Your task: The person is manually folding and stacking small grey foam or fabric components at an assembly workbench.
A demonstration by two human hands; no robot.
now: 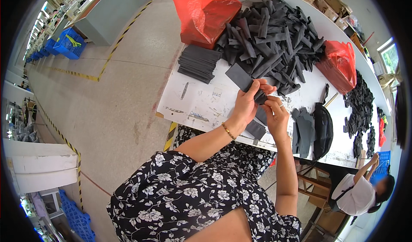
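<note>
Between my hands is a flat dark strip of fabric [239, 77], its broad end pointing up and away to the left. My left hand [246, 104] grips it around the middle, thumb on top. At its lower end my right hand [277, 112] pinches the dark material between thumb and fingers; a ring shows on one finger. Beneath the hands, more flat dark pieces [256, 130] lie at the table's near edge. Just beyond is a large heap of folded dark pieces [270, 40]. A neat row of dark pieces [198, 64] lies to the left.
On the white table [204, 98] stand a red plastic bag [201, 12] at the far left and another red bag [339, 66] at the right. A black pouch [322, 130] lies beside dark cut pieces [304, 132]. A co-worker [358, 190] is at the right.
</note>
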